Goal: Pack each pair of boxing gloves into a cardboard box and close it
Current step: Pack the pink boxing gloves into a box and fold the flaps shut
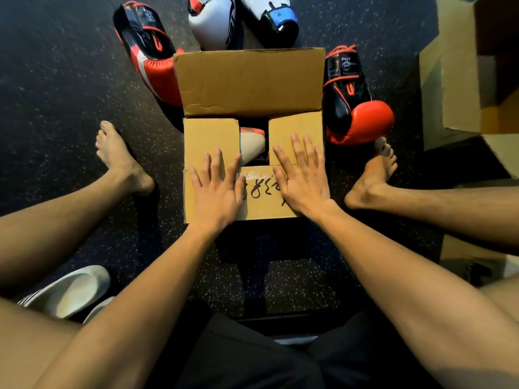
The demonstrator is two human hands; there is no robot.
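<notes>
Here, at the lower left edge of the dark speckled floor (56, 66), a pair of white slip-on shoes (75, 290) lies beside the person's left leg, and the bare left foot (118, 158) rests further up. Past it a black, red and white boxing glove (146, 51) lies on the floor just beside the brown cardboard box (250, 108). At the floor's top edge two more gloves lie just behind the box: a white padded glove (213, 21) and a white, blue and black glove (275, 21).

The box stands in the middle of the floor, between the legs. Its far flap (250, 74) stands up. Its left side flap (210, 136) and right side flap (295, 127) are folded in with a gap between them, and through that gap a white-and-red glove (252, 141) shows inside the box. The near flap (261, 203), marked with black handwritten figures, is folded down.

The left hand (216, 189) lies flat on the near flap, fingers straight and spread, tips reaching the left side flap. The right hand (303, 181) lies flat likewise, fingers wide, tips on the right side flap.

Right of the box lies a black glove with a red padded fist (354, 102), with the bare right foot (373, 175) just beside it. At the floor's right edge stands a larger cardboard carton (463, 80).
</notes>
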